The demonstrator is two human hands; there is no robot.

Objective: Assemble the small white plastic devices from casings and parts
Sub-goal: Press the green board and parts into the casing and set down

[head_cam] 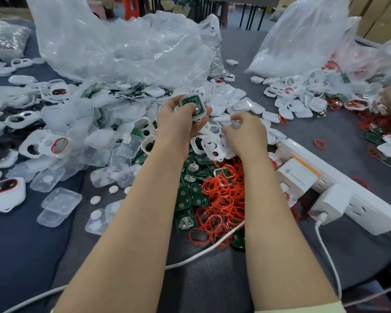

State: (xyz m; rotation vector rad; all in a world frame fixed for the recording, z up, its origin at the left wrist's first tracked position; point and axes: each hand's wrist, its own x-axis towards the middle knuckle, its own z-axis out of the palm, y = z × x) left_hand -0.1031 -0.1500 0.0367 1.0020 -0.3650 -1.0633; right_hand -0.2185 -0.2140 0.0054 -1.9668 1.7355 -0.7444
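gripping a casing [193, 105], left hand [178, 124]; right hand [244, 134] pinching a cover [221, 119]; charger [297, 172] bears lightning mark.

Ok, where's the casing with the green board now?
Head view, centre: the casing is gripped in the left hand, raised just left of the right hand, in front of the big clear bag.

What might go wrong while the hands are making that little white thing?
1. The left hand holds the casing tilted with its green board uncovered. The board might slip out.
2. The right hand seems to pinch a white cover. Among so many mixed pieces, it may be the wrong one.
3. Both forearms pass close by the red rings and might scatter them.
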